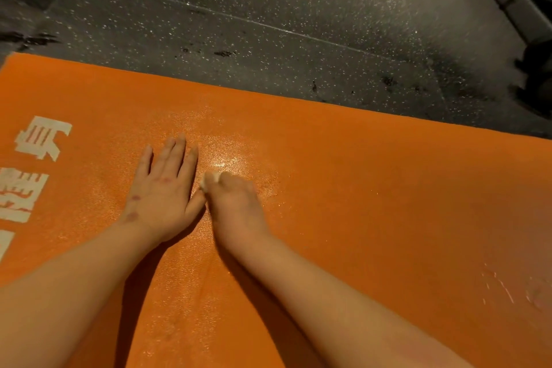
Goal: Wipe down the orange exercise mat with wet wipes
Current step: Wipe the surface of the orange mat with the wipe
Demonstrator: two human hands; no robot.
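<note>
By the right hand (236, 203), fingers curled, a bunched wet wipe (210, 180) is pressed onto the orange exercise mat (373, 188) on the floor (268, 9), whose unwiped length is judged to lie rightward, away from the left hand (162, 185) laid flat alongside.

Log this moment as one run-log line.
step: wiping | left hand: flat on orange mat | right hand: grips wet wipe, pressed to mat | wet sheen: just beyond wipe
</note>
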